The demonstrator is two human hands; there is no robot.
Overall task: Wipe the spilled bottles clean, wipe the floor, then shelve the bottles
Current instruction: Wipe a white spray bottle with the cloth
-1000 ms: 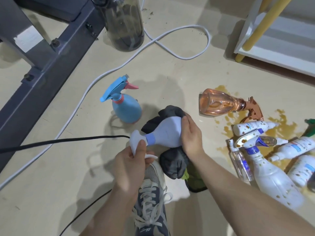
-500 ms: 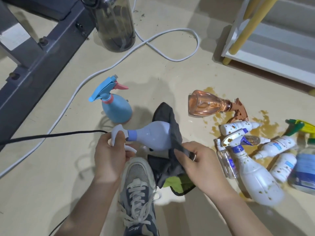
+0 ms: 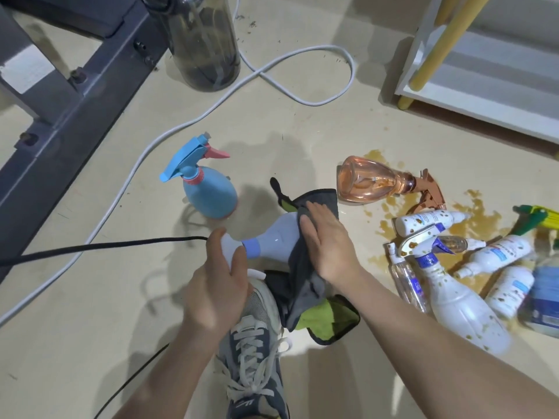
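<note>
Now the pale lilac plastic spray bottle [image 3: 276, 238] lies sideways in the air above a grey-and-white laced shoe [image 3: 251, 343], its body smooth and free of spots, with a blue collar at the neck. The left hand [image 3: 216, 285] curls round its white spray head. The right hand [image 3: 326, 240], fingers straight and together, presses a dark grey cloth with a green underside [image 3: 302, 267] flat against the bottle's body; the cloth hangs down towards the floor. To the right, on the beige floor [image 3: 90, 328], a large white spray bottle spattered with brown drops [image 3: 462, 306] lies among smaller spotted bottles in a brown spill [image 3: 472, 219]. A blue spray bottle with a pink nozzle [image 3: 208, 192] stands upright to the left.
</note>
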